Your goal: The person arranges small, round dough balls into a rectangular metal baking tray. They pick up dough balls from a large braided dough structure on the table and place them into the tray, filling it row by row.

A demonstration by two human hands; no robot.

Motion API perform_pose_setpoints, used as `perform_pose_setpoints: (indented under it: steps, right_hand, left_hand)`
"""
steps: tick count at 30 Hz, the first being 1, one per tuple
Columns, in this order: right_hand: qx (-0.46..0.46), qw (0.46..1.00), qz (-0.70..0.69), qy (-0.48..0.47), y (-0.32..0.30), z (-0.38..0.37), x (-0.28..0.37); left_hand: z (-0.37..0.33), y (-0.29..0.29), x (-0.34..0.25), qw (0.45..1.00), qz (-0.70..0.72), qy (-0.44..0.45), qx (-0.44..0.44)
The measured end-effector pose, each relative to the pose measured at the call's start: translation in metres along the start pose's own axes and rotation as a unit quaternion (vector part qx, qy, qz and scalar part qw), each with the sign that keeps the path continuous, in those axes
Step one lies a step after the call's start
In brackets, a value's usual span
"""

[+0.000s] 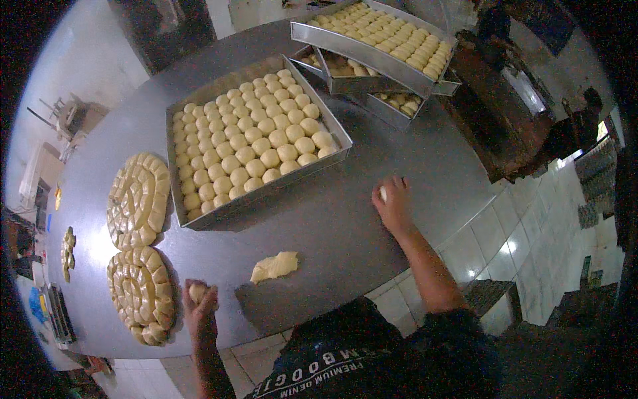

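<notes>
My left hand (202,307) is at the table's near edge, its fingers curled round a small pale dough ball (197,291). Farther out on the right, my right hand (395,201) rests low over the metal table with its fingers closed over another bit of dough (383,193), mostly hidden by the hand. Between the two hands lies a flat, ragged scrap of dough (275,266). Just left of my left hand, cut dough pieces are gathered in a round coil (141,292), touching a second such coil (137,199) beyond it.
A large metal tray (266,185) filled with rows of dough balls stands ahead. At the far right, more trays (372,50) are stacked crosswise, also holding dough balls. A small dough strip (68,253) lies at the far left. The steel table (325,219) has a curved-looking edge; tiled floor lies right.
</notes>
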State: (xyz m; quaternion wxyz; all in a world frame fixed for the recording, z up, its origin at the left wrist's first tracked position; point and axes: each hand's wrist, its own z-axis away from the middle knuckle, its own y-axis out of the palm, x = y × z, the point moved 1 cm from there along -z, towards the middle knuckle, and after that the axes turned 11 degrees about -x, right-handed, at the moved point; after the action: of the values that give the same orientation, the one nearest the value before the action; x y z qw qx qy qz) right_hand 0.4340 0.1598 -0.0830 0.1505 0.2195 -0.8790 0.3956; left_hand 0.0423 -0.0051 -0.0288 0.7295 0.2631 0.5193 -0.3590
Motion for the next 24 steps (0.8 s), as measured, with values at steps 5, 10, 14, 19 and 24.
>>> perform_pose_setpoints:
  steps: [5, 10, 14, 19, 24]
  right_hand:
    - [0.129, 0.989, 0.014, -0.066, -0.008, 0.023, 0.026]
    - [0.161, 0.940, -0.234, 0.186, -0.044, -0.042, -0.010]
    - [-0.065, 0.752, -0.640, 0.142, -0.002, -0.184, 0.099]
    - [-0.361, 0.904, -0.229, 0.013, 0.123, -0.311, 0.159]
    - [0.118, 0.878, -0.462, 0.040, 0.256, -0.198, 0.251]
  left_hand:
    - [0.002, 0.033, -0.013, 0.991, 0.012, -0.005, 0.132]
    - [-0.024, -0.009, -0.012, 0.991, 0.128, -0.011, -0.034]
    - [-0.006, -0.026, 0.001, 0.968, 0.222, 0.014, -0.114]
    - [0.004, -0.005, -0.008, 0.981, 0.057, -0.003, -0.184]
    - [-0.001, -0.023, 0.012, 0.959, 0.246, -0.066, -0.124]
